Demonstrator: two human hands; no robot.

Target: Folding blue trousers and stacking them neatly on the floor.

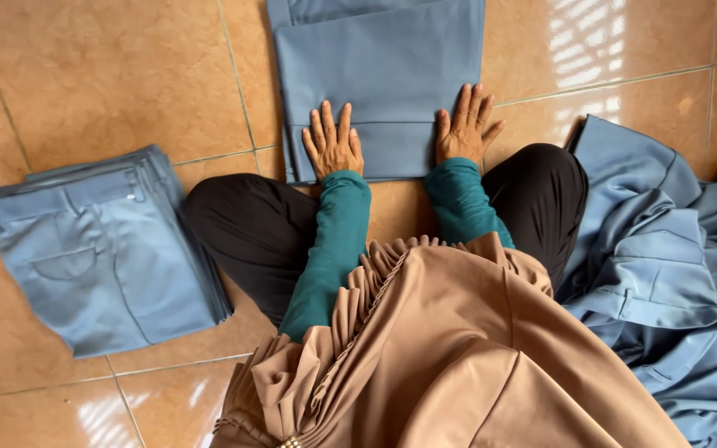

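Between the knees, the left hand and right hand lie flat, fingers spread, grasping nothing, pressing the folded grey-blue cotton trousers on the glossy tan tile floor, where smooth cloth might slide and skew the fold.

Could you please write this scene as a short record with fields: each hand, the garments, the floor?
left hand: flat, palm down on the blue-grey trousers
right hand: flat on the same trousers, fingers spread
folded stack: blue-grey trousers on the person's left
unfolded heap: same cloth, on the right
floor: glossy orange-brown tiles
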